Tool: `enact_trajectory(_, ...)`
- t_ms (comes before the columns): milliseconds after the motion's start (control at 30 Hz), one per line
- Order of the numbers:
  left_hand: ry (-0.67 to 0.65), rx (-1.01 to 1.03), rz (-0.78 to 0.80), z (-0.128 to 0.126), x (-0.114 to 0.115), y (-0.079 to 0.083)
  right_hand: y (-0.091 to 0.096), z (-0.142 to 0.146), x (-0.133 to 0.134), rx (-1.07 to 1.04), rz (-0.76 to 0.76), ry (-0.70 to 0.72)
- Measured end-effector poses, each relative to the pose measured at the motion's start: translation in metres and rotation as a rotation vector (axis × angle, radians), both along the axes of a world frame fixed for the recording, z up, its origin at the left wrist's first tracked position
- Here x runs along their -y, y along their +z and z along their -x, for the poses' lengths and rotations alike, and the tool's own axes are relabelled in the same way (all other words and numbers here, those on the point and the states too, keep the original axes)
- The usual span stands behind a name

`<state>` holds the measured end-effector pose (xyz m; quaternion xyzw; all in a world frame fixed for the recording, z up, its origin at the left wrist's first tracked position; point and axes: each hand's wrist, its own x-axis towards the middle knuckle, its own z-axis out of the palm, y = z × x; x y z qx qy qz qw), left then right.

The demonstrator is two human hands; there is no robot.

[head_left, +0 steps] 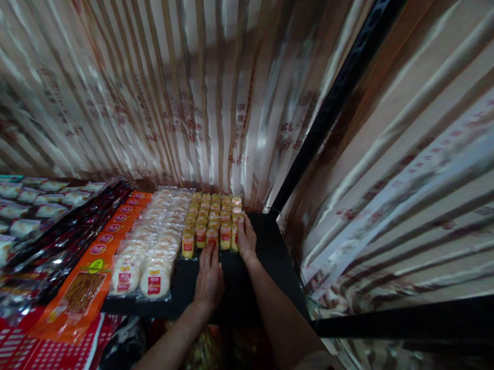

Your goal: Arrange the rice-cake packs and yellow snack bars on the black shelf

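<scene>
Several small yellow snack packets with red labels (212, 215) stand in close rows on a black shelf (237, 282). My left hand (209, 280) reaches to the front row, its outstretched fingertips touching the lower part of a middle packet. Along the right side of the rows, my right hand (245, 239) lies with straight fingers against the end packets; its thumb side is partly hidden. Neither hand is wrapped round a packet. Left of the yellow packets lie two rows of clear-wrapped round white biscuits (155, 276), overlapping one another.
Long orange snack bags (83, 283) and dark shiny packets (64, 253) lie further left, beside several white packets (23, 227). A red plastic basket (38, 361) stands below at lower left. A black metal post (330, 104) rises at the right, before printed plastic sheeting (179, 87).
</scene>
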<state>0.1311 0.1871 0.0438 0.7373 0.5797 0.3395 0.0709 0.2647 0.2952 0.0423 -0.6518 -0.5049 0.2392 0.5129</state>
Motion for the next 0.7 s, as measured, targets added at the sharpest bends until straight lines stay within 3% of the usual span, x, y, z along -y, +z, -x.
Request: enact_trajectory(700, 0.018, -0.095, -0.083, -0.005, -0.015, 0.0, -0.004, -0.001, -0.001, 0.014, -0.034, 0.019)
